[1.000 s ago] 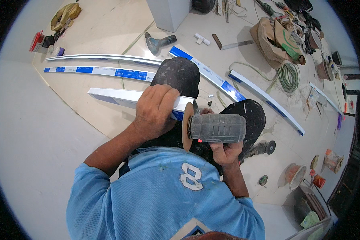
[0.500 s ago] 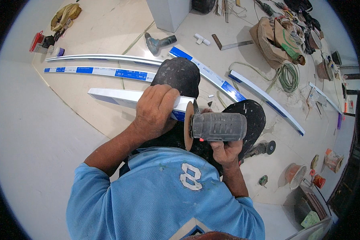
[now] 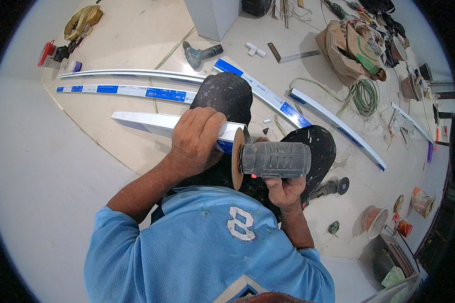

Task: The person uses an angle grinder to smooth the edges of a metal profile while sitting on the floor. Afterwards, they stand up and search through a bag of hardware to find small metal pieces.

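My left hand is closed around a white profile strip with blue-printed film, resting across my left thigh. In my right hand is a dusty grey angle grinder, gripped from underneath; part of that hand is hidden by the tool's body. The grinder's thin brown disc stands upright at the strip's right end, touching or very close to it. Whether the disc is spinning I cannot tell.
More blue-and-white strips lie on the tiled floor ahead. Around them are a cordless drill, a metal square, a coiled green hose or cable, and a paper sack. A second grinder lies beside my right knee.
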Action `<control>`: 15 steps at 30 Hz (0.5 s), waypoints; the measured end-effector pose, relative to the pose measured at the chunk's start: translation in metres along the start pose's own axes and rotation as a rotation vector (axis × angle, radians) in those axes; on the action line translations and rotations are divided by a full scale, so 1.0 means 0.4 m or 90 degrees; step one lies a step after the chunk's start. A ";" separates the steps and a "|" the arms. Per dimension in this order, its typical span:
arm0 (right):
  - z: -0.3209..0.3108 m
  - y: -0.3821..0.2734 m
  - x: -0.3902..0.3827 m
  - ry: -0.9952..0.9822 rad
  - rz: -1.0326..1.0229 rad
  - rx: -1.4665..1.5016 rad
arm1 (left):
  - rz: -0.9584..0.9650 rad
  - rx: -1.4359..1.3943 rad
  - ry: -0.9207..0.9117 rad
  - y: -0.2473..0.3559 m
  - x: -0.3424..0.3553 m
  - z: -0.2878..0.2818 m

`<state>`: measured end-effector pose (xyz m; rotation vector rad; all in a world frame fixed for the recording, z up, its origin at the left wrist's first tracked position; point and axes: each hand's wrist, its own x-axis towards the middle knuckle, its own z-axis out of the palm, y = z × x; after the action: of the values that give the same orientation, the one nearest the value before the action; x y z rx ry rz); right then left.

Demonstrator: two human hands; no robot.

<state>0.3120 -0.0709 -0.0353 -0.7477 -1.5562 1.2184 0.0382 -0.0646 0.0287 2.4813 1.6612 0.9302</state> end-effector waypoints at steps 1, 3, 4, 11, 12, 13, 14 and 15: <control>0.000 0.004 -0.005 0.003 -0.001 -0.002 | 0.001 0.002 -0.001 0.001 0.000 0.000; 0.001 0.007 -0.005 0.008 0.005 0.008 | -0.001 0.004 -0.005 0.000 -0.002 0.000; 0.002 0.008 -0.003 0.009 -0.003 -0.004 | -0.002 0.005 -0.007 0.000 -0.003 -0.001; 0.008 -0.047 0.026 0.124 0.051 -0.012 | -0.010 0.022 0.010 0.009 0.007 0.002; 0.006 -0.059 0.034 0.129 0.079 -0.030 | -0.010 0.028 0.006 0.008 0.007 0.002; 0.005 -0.070 0.041 0.132 0.107 -0.048 | -0.010 0.035 0.003 0.006 0.006 0.001; 0.000 -0.081 0.053 0.118 0.117 -0.112 | -0.008 0.038 0.005 0.006 0.007 0.002; -0.003 -0.085 0.062 0.103 0.128 -0.176 | -0.007 0.042 0.008 0.007 0.007 0.002</control>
<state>0.3085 -0.0589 0.0050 -1.1771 -1.5588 1.0652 0.0415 -0.0632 0.0302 2.5099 1.7348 0.9064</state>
